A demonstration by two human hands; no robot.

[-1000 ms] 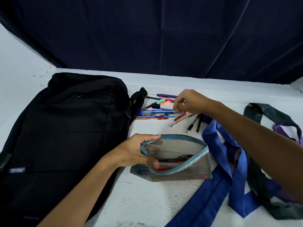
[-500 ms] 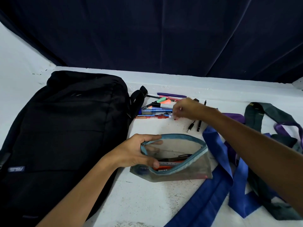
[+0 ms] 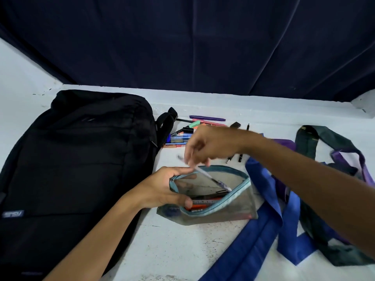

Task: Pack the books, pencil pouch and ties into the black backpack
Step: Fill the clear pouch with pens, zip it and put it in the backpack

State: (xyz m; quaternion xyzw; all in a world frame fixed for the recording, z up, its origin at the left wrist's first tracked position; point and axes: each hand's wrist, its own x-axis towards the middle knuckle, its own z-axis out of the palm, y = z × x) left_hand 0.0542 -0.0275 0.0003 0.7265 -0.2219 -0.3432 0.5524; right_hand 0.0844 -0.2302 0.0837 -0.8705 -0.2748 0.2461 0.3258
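Now: my left hand grips the pouch mouth | right hand pinches a pen | pens by table's far edge, ties, backpack still unpacked.

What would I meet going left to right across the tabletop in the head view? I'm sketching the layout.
black backpack → left hand → pencil pouch → blue tie → dark green tie.
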